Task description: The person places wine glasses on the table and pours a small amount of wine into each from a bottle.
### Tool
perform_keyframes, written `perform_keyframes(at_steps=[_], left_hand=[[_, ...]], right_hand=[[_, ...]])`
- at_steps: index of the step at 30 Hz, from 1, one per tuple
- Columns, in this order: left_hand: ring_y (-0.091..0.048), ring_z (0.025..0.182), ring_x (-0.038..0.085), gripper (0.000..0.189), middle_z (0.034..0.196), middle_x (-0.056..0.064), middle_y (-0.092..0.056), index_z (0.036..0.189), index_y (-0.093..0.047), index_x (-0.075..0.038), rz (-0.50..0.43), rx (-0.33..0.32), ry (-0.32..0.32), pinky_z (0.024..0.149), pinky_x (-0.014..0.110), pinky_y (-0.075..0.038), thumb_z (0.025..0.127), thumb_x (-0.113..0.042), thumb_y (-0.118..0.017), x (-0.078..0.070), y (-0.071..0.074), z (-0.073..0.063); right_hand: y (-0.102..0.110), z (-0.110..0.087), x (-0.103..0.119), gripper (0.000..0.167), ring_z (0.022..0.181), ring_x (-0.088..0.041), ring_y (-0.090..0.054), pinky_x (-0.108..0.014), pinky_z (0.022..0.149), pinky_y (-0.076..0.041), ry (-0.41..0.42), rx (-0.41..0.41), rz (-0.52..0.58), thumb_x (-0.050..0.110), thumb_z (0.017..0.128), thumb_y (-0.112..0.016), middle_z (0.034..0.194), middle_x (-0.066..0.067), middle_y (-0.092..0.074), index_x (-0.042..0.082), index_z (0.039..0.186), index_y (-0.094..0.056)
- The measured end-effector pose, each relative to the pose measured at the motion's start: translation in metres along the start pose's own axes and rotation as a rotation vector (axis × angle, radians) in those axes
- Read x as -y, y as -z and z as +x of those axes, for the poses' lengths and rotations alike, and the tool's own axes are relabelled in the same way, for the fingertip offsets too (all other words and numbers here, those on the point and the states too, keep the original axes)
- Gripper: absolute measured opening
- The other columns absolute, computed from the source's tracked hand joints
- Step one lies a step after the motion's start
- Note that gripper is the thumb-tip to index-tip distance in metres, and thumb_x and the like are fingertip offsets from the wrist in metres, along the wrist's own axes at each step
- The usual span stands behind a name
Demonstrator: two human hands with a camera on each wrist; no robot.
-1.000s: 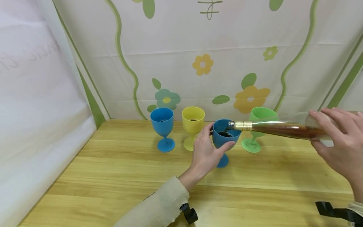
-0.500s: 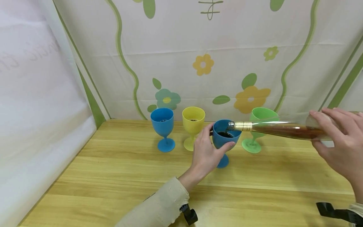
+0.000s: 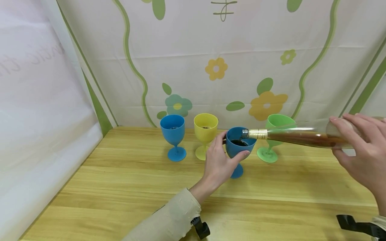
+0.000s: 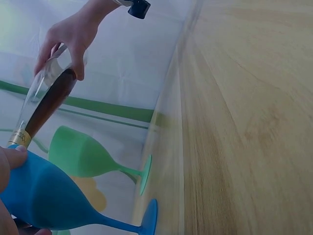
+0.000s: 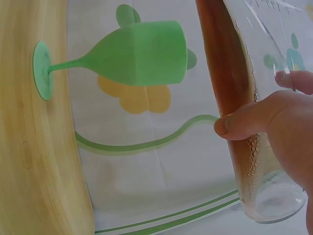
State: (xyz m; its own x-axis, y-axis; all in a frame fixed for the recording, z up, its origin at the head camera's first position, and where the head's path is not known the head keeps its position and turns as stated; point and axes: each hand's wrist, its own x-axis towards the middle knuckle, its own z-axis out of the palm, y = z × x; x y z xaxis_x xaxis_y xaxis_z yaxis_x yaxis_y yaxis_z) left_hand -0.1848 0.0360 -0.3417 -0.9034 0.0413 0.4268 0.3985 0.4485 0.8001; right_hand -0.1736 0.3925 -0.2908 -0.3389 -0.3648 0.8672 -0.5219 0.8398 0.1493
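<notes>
My left hand (image 3: pixel 219 160) grips the bowl of a blue goblet (image 3: pixel 237 154), thumb on the near side; the goblet's foot is on the table. Dark liquid (image 3: pixel 239 143) shows inside its bowl. Over on the right, my right hand (image 3: pixel 362 147) holds a clear glass bottle (image 3: pixel 301 135) tipped almost flat. The bottle's mouth reaches over the goblet's rim, and brown liquid lies along its lower side. In the right wrist view, small bubbles line that liquid and my thumb (image 5: pixel 239 125) presses the glass. The left wrist view shows the bottle's gold-banded neck (image 4: pixel 20 138) at the goblet's rim.
Another blue goblet (image 3: pixel 172 130) and a yellow goblet (image 3: pixel 205 130) stand to the left, a little dark liquid in each. A green goblet (image 3: pixel 267 154) stands behind the bottle. A white flowered cloth (image 3: pixel 181 67) hangs behind the wooden table (image 3: pixel 120 187).
Very little differs. The bottle's mouth has shifted slightly left over the goblet, while both hands keep their holds and the other goblets stay in place.
</notes>
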Motion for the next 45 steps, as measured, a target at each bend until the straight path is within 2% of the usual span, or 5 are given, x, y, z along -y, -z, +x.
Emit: perform_keyframes(at_steps=[11,24,27,35,45], left_hand=[[-0.065,0.128,0.022,0.078,0.138,0.004,-0.067,0.15,-0.052,-0.013,-0.027,0.003,-0.004,0.091,0.03,-0.059,0.087,-0.041,-0.089,0.0,0.0,-0.001],[-0.065,0.128,0.021,0.078,0.138,0.002,-0.068,0.15,-0.053,-0.013,-0.001,0.005,0.024,0.095,0.034,-0.059,0.087,-0.043,-0.088,-0.003,0.0,0.001],[-0.066,0.127,0.021,0.079,0.138,0.003,-0.068,0.15,-0.052,-0.012,0.019,0.001,0.023,0.097,0.037,-0.058,0.087,-0.045,-0.088,-0.003,-0.001,0.002],[-0.065,0.129,0.023,0.081,0.14,0.004,-0.067,0.153,-0.05,-0.012,0.036,-0.001,0.035,0.1,0.041,-0.057,0.089,-0.046,-0.086,-0.001,-0.005,0.005],[-0.066,0.128,0.024,0.082,0.141,0.007,-0.065,0.155,-0.048,-0.009,0.021,-0.011,0.042,0.099,0.039,-0.06,0.09,-0.045,-0.085,0.0,-0.012,0.012]], right_hand=[[-0.005,0.002,-0.001,0.05,0.123,-0.062,-0.054,-0.053,0.132,-0.027,0.04,-0.035,-0.012,0.025,0.096,-0.056,0.131,-0.038,-0.063,0.006,0.141,-0.066],[-0.011,-0.007,0.0,0.085,0.104,-0.057,-0.061,-0.051,0.122,-0.043,0.003,0.086,-0.087,0.074,0.103,-0.032,0.121,-0.032,-0.07,0.006,0.139,-0.068],[-0.012,-0.01,0.004,0.089,0.104,-0.053,-0.063,-0.034,0.126,-0.04,-0.028,0.127,-0.086,0.079,0.102,-0.032,0.121,-0.029,-0.071,0.007,0.139,-0.069],[-0.019,-0.018,0.01,0.097,0.097,-0.044,-0.066,-0.049,0.069,-0.044,-0.092,0.151,-0.108,0.09,0.094,-0.031,0.116,-0.019,-0.074,0.011,0.133,-0.073],[-0.026,-0.024,0.009,0.104,0.093,-0.039,-0.068,-0.035,0.054,-0.043,-0.169,0.215,-0.093,0.098,0.085,-0.033,0.118,-0.019,-0.076,0.016,0.137,-0.071]])
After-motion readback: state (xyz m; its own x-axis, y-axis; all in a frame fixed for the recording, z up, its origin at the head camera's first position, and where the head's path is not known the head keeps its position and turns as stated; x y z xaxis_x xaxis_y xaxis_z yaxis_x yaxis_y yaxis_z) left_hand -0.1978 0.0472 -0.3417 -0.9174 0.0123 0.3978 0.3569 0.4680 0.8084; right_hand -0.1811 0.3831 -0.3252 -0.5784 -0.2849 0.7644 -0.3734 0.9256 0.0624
